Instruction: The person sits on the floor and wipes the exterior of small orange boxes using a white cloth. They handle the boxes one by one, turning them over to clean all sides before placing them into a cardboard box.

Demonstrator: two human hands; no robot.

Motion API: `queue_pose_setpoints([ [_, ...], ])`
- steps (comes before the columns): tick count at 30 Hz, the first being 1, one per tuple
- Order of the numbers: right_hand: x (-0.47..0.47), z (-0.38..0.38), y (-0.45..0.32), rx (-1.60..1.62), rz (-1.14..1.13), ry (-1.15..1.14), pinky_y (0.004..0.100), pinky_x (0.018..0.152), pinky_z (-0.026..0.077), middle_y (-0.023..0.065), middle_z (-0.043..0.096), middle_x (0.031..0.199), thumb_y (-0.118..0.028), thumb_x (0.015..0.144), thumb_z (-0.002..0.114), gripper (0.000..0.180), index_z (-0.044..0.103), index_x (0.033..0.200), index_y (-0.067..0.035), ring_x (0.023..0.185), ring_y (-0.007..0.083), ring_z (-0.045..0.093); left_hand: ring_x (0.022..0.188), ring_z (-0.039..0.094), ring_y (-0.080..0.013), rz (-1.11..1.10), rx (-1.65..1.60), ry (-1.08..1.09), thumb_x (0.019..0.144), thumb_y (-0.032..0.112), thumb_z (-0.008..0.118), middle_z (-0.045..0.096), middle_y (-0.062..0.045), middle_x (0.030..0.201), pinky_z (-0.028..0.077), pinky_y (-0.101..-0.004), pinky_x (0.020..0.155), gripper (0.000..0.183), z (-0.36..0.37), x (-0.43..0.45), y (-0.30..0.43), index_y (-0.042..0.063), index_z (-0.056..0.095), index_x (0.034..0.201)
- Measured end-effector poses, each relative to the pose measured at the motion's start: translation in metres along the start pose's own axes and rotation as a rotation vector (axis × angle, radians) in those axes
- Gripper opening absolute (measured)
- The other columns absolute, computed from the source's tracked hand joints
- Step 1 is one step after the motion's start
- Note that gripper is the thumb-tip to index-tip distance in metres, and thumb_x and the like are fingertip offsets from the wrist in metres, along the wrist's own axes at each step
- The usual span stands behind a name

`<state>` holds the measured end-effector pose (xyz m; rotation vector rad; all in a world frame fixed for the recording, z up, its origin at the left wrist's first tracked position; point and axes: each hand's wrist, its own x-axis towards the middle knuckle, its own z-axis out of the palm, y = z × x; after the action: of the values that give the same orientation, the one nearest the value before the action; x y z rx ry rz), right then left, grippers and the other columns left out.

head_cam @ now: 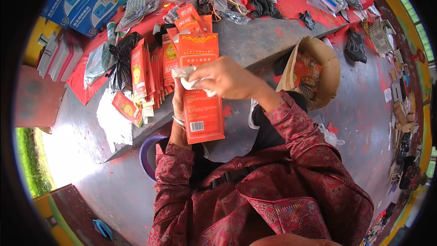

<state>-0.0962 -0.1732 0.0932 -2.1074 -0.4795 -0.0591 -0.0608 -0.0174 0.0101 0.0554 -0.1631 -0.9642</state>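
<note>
My left hand point(178, 101), with a pale bangle at the wrist, grips a long red printed package point(203, 116) by its left side. The package is tilted up before me, with a barcode and writing on its face. My right hand point(229, 79) pinches a crumpled white cloth point(186, 74) against the middle of the package; part of the face is hidden under it. Just left stands a row of similar red packages point(138, 71) on the grey ledge. One loose package point(127, 109) lies in front of that row, and more red packages point(188, 21) are piled beyond.
A cardboard box point(329, 87) holding red packages stands on the floor to the right. A purple tub point(146, 160) is by my left forearm. Black plastic bags point(123, 59) and blue cartons point(99, 8) lie at the left, with more bags point(263, 3) along the back.
</note>
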Motion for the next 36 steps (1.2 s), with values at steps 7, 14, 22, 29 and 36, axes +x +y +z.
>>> queue_pose_setpoints([
  [7, 0.004, -0.038, 0.052, -0.146, -0.137, 0.707, 0.024, 0.065, 0.049, 0.0067, 0.065, 0.091, -0.008, 0.084, 0.055, 0.017, 0.06, 0.097, 0.001, 0.078, 0.0109, 0.061, 0.106, 0.052, -0.032, 0.006, 0.273, 0.131, 0.08, 0.054, 0.051, 0.045, -0.021, 0.123, 0.048, -0.0469, 0.083, 0.074, 0.012, 0.006, -0.007, 0.001, 0.032, 0.129],
  [14, 0.0, 0.03, 0.046, -0.422, -0.189, 0.3, 0.0301, 0.07, 0.051, 0.0113, 0.063, 0.098, -0.005, 0.079, 0.057, 0.017, 0.061, 0.096, -0.004, 0.085, 0.0256, 0.062, 0.093, 0.059, -0.0262, 0.169, 0.173, 0.262, 0.084, 0.047, 0.051, 0.056, -0.016, 0.107, 0.051, -0.04, 0.077, 0.057, -0.012, 0.001, 0.019, 0.002, 0.044, 0.119],
  [22, -0.029, 0.062, 0.008, -0.293, -0.383, 0.001, 0.0359, 0.082, 0.046, 0.0073, 0.063, 0.097, -0.006, 0.072, 0.056, 0.021, 0.064, 0.091, -0.006, 0.092, 0.0222, 0.06, 0.112, 0.046, -0.0343, 0.332, 0.289, 0.249, 0.084, 0.051, 0.046, 0.041, -0.021, 0.127, 0.039, -0.0485, 0.095, 0.071, -0.013, 0.002, 0.044, 0.001, 0.029, 0.131],
  [29, -0.057, 0.018, 0.006, 0.237, -0.031, -0.054, 0.0275, 0.071, 0.046, 0.0072, 0.064, 0.086, 0.0, 0.076, 0.057, 0.02, 0.063, 0.095, -0.004, 0.08, 0.0156, 0.061, 0.115, 0.045, -0.0347, 0.426, 0.246, 0.208, 0.084, 0.047, 0.048, 0.04, -0.022, 0.128, 0.037, -0.0491, 0.097, 0.069, -0.012, 0.007, 0.053, 0.002, 0.028, 0.132],
  [36, -0.002, 0.042, -0.015, -0.097, -0.324, 0.333, 0.0302, 0.07, 0.047, 0.011, 0.062, 0.098, -0.002, 0.079, 0.05, 0.023, 0.06, 0.1, -0.002, 0.082, 0.0175, 0.06, 0.107, 0.05, -0.0302, 0.355, 0.245, 0.264, 0.085, 0.049, 0.045, 0.046, -0.019, 0.122, 0.043, -0.045, 0.09, 0.062, -0.009, 0.008, 0.047, 0.003, 0.038, 0.125],
])
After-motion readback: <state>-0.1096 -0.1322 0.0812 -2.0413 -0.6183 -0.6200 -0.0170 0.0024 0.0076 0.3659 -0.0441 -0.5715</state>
